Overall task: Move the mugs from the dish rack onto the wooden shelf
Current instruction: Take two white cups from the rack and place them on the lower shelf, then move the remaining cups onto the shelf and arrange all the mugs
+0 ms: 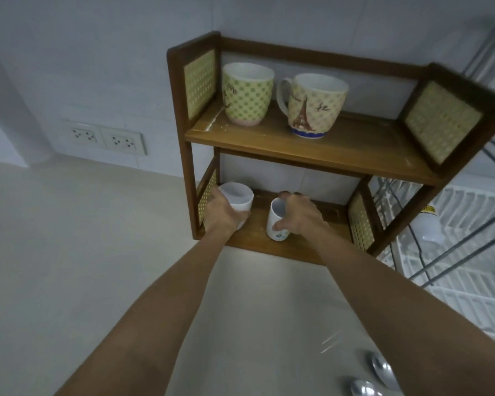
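On lower shelf board (272, 247) | left hand (226, 212) gripping white mug (237, 197), right hand (300, 214) gripping small mug (276, 221), seemingly landing | setting both flat, then releasing.

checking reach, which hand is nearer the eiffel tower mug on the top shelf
Right. The right hand grips a small white mug almost directly below the Eiffel Tower mug; the left hand is further left below.

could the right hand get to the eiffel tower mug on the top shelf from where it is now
Probably yes, but not right away. The right hand is wrapped around a small white mug on the lower shelf. Once it lets go, the open front of the top shelf leaves the Eiffel Tower mug unobstructed.
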Action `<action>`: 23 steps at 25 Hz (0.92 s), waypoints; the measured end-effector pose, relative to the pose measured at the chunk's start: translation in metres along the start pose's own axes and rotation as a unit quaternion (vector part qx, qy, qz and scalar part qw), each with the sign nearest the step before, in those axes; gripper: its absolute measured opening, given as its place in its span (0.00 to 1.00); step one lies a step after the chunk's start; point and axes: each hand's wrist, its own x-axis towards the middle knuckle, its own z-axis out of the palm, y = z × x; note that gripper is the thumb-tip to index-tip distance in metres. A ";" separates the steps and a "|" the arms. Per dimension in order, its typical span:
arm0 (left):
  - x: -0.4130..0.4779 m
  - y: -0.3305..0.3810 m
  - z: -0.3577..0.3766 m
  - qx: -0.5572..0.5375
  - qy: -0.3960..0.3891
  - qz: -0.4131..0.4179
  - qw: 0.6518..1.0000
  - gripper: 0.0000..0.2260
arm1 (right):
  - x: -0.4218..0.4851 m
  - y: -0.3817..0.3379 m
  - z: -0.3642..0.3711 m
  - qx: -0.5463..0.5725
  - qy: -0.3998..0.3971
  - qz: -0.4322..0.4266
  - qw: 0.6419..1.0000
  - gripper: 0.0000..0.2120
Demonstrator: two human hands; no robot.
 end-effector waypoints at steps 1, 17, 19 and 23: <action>0.002 -0.001 0.001 -0.003 -0.001 -0.003 1.000 0.40 | 0.003 -0.002 0.003 -0.003 -0.003 -0.002 1.000 0.35; -0.072 0.029 -0.018 -0.002 0.038 0.210 0.977 0.26 | -0.111 0.025 0.011 0.183 0.118 -0.031 0.976 0.29; -0.124 0.045 -0.007 -0.082 0.027 0.298 0.951 0.18 | -0.167 0.056 0.014 0.232 0.210 -0.024 0.949 0.21; -0.225 0.085 0.018 -0.158 -0.054 0.441 0.882 0.09 | -0.247 0.140 0.000 0.271 0.337 0.017 0.901 0.11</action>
